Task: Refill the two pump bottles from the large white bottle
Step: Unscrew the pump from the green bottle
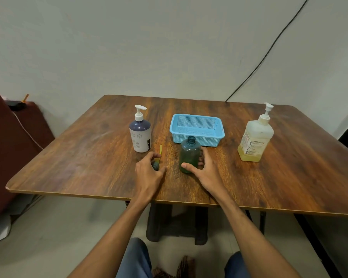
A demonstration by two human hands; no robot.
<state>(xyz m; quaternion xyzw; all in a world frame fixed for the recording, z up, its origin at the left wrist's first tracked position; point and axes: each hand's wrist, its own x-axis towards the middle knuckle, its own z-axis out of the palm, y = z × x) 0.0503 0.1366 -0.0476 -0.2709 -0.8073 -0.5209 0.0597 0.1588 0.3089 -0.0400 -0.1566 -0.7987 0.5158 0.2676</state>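
Observation:
A small green bottle [189, 153] stands upright at the table's middle with its neck uncapped. My right hand [204, 171] grips its lower half, thumb in front and fingers behind. My left hand [150, 171] holds the bottle's dark pump cap [155, 165] down on the table, its yellowish tube [160, 150] pointing away from me. A white and dark blue pump bottle [140, 133] stands just behind my left hand. The large white bottle [255, 138], with a pump and yellowish liquid low inside, stands at the right.
A blue mesh basket [197, 130] sits right behind the green bottle. The wooden table [88, 157] ends close to my forearms. A maroon seat [6, 141] is at the left and a black cable [269, 49] runs down the wall.

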